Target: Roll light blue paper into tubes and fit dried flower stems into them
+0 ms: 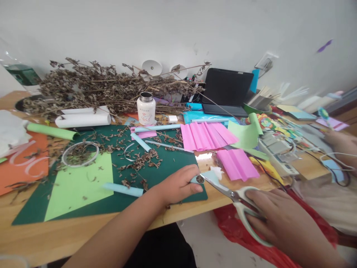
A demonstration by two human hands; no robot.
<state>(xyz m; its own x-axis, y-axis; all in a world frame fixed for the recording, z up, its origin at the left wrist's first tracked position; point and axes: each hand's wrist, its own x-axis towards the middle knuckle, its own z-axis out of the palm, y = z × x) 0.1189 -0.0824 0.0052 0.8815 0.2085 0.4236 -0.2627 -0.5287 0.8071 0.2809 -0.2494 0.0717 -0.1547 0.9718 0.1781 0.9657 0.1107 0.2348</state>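
My left hand (178, 184) is closed around a rolled light-blue paper tube (198, 179), whose open end points right. My right hand (275, 217) grips pale-handled scissors (234, 195); their blades reach up-left to the tube's end. Both hands work at the front edge of a dark green mat (167, 163) on the wooden table (83, 234). A pale blue paper scrap (213, 175) lies just behind the blades.
Light-blue tubes (122, 189), a light green sheet (78, 186), folded pink paper (237, 163), a tape ring (80, 153), a white bottle (146, 108) and dried branches (111, 87) crowd the table. A black tablet (227, 89) stands behind. Another person's hand (341, 143) is at right. A red bag (240, 230) lies below.
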